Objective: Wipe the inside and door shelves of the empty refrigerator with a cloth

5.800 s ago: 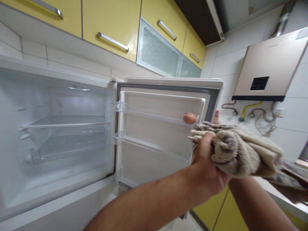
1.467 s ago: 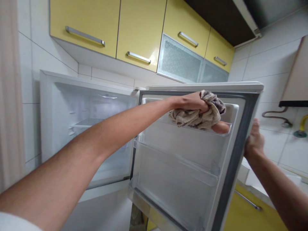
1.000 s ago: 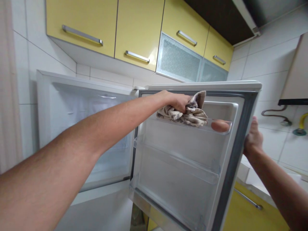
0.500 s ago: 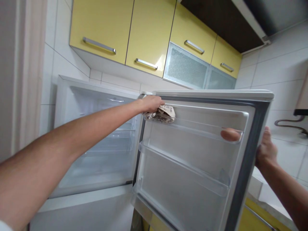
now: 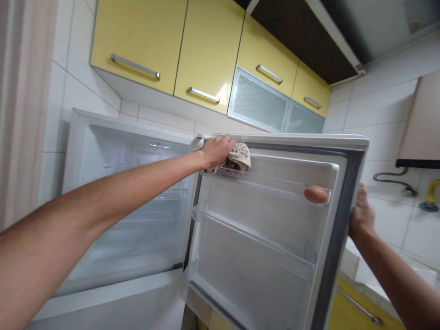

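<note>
The bunched cloth [image 5: 242,157] sits at the hinge end of the top door shelf [image 5: 275,184], clasped in the fingers of the left hand [image 5: 217,151]; the shelf runs lengthwise toward four o'clock, to the egg [image 5: 316,194]. Farther out, the right hand [image 5: 362,214] meets the door edge [image 5: 338,238], grip unclear.

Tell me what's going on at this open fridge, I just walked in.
A person's left hand is holding a bunched, beige and brown patterned cloth in the hinge-side end of the top clear plastic shelf on the open white fridge door. Their right hand is at the door's free edge, partly hidden behind it. A smooth brown egg lies at the other end of that same shelf, apart from the cloth.
</note>
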`<state>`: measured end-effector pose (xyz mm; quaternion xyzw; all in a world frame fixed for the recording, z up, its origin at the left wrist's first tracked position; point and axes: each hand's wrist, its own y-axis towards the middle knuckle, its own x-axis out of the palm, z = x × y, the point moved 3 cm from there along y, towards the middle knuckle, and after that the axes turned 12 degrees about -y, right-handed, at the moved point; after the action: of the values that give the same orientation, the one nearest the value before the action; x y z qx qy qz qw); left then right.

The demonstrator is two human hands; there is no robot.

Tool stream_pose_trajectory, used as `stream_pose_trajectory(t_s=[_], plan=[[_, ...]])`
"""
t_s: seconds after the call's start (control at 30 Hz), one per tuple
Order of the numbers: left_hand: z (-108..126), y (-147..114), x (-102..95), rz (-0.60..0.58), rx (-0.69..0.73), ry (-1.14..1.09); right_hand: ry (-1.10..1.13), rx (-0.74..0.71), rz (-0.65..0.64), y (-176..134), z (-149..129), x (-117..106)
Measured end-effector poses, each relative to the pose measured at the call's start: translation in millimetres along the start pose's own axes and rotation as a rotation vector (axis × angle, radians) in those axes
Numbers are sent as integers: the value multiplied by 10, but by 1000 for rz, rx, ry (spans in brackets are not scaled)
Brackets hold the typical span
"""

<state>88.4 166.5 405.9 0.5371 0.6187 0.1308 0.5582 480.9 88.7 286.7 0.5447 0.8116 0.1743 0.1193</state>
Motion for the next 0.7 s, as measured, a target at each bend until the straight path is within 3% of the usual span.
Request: stream_pose_trajectory(t_s=[0.17, 0.3, 0.4, 0.53, 0.7], plan=[[732, 292, -151, 143, 230, -90, 35, 39, -44, -99, -31, -26], [1275, 469, -319, 257, 313, -159, 77, -21, -49, -135, -34, -60], [1534, 532, -401, 316, 361, -182, 21, -20, -34, -174, -52, -89], [1516, 537, -376, 311, 362, -151, 9, -38, -34, -215, -98, -101], [918, 421, -197, 204, 306, -43, -31, -22, -18, -163, -71, -88]])
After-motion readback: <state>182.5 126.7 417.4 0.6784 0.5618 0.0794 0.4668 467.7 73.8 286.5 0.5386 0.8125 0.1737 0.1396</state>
